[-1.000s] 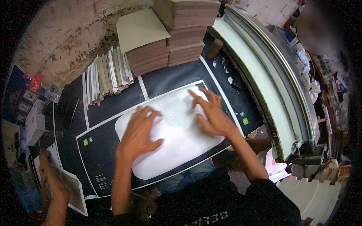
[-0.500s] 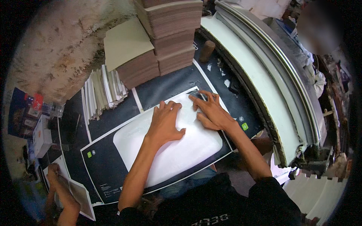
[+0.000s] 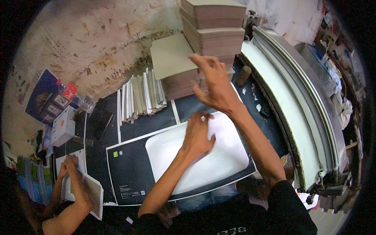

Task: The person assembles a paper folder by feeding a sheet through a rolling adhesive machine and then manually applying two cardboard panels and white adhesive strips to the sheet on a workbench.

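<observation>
A white sheet with rounded corners [image 3: 184, 156] lies on a black printed sheet with white borders [image 3: 129, 168] in front of me. My left hand [image 3: 197, 137] rests on the white sheet near its far edge, with the thumb apart from the bent fingers. Above the far side of the work surface, my right hand [image 3: 215, 86] is raised in the air, open and holding nothing. It overlaps the stacks of grey-brown board [image 3: 176, 55] behind it; I see no clear contact with them.
Thin strips of board [image 3: 143, 96] stand bundled left of the stacks. To the right runs a large curved-looking machine edge with metal bars [image 3: 301, 98], and a brown cylinder [image 3: 243, 75] stands beside it. Another person's hands [image 3: 70, 164] work over a pale board [image 3: 94, 192] at lower left.
My right hand has lifted off the white sheet and moved up toward the board stacks. My left hand stays on the sheet. The whole view has shifted, so the scene sits farther right.
</observation>
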Available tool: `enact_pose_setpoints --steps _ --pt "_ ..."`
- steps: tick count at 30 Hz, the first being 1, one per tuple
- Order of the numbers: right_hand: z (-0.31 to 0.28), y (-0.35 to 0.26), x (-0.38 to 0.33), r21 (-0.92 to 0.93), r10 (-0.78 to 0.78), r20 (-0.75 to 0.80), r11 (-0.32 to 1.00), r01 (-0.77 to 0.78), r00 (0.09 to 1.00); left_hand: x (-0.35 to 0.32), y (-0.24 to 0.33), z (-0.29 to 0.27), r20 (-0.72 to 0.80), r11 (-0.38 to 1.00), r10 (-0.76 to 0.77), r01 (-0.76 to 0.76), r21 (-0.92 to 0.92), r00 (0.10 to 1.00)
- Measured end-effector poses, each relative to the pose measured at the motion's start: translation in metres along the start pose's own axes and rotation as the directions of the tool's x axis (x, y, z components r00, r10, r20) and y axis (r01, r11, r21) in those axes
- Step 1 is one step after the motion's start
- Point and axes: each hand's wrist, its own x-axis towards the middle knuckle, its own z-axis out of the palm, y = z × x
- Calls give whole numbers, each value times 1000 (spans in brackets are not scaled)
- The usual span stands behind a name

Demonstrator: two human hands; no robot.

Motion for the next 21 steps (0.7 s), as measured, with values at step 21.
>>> enact_pose_setpoints --steps 21 --pt "-26 -64 -88 749 418 660 -301 -590 625 -109 -27 -97 -403 949 249 -138 284 881"
